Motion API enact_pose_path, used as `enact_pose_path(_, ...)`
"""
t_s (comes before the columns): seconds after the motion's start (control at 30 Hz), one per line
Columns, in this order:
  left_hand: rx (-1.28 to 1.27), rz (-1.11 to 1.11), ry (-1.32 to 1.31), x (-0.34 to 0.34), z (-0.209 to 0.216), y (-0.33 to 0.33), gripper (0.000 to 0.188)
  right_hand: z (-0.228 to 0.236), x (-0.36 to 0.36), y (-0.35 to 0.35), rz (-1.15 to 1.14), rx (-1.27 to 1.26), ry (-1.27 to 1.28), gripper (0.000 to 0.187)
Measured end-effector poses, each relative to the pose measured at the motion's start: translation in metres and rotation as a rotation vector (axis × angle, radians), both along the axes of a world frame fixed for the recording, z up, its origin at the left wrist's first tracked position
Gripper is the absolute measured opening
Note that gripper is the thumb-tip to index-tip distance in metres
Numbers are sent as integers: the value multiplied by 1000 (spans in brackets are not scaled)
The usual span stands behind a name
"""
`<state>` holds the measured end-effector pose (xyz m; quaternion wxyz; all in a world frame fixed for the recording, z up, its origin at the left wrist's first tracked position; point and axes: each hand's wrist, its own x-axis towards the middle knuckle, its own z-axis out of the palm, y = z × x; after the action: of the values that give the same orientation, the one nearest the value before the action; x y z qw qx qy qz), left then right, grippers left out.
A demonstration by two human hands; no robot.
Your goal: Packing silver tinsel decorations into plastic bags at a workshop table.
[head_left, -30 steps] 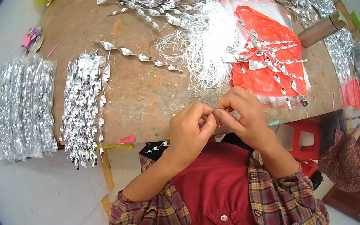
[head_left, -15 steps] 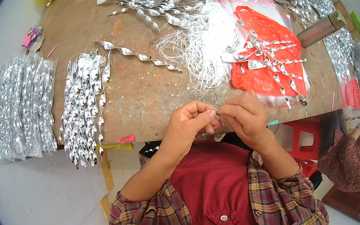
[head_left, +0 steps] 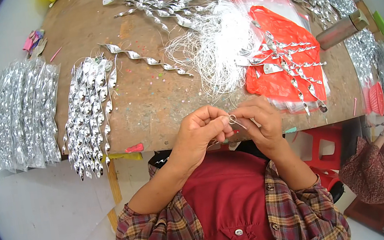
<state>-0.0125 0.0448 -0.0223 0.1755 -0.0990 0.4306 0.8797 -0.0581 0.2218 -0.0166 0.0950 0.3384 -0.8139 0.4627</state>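
String [head_left: 233, 117]: where is it, exactly?

Just above the near edge of the table [head_left: 153, 120], between the person's two hands, curled into a small pale loop with a short tail slanting off to the right.

And the fingers?

Left hand [head_left: 202, 129]: thumb and forefinger together, clamped on the string beside the loop. Right hand [head_left: 262, 124]: curled, fingertips right at the loop, but I cannot tell whether they pinch it or only guide it.

How would it handle?

Very light, I'd judge, thin and limp, perhaps a little slippery. It bends easily, so the loop could collapse if let go. I'd pinch close to the crossing and take the tail near its tip.

Anything else about?

More of it lies in a loose white heap [head_left: 225, 59] beyond the hands, tangle-prone by its look. Beside that sits a red bag [head_left: 265, 82]; silver twists [head_left: 88, 112] lie well to the left.
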Motion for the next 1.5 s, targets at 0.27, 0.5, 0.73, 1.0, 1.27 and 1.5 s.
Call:
enact_pose_path(0.27, -72, 26, -2, -3, -3, 4, 9, -1, -5, 2, -32, 84, 233, 17)
enact_pose_path(0.5, -238, 47, 137, 0, 1, 6, 10, 4, -5, -1, -65, 131, 318, 20)
enact_pose_path(0.73, -327, -52, 90, 1, 14, -3, 13, 8, -6, 5, -137, -73, -138, 10)
enact_pose_path(1.0, -111, 22, 5, -1, 10, -7, 11, -1, -2, 6, 42, -241, -696, 16)
enact_pose_path(1.27, -196, -21, 29, 1, 13, -5, 13, -1, -4, -2, 188, -298, -446, 11)
enact_pose_path(1.5, -226, -197, 73, 5, 11, 0, 25, -12, -12, -1, -43, -402, -546, 7)
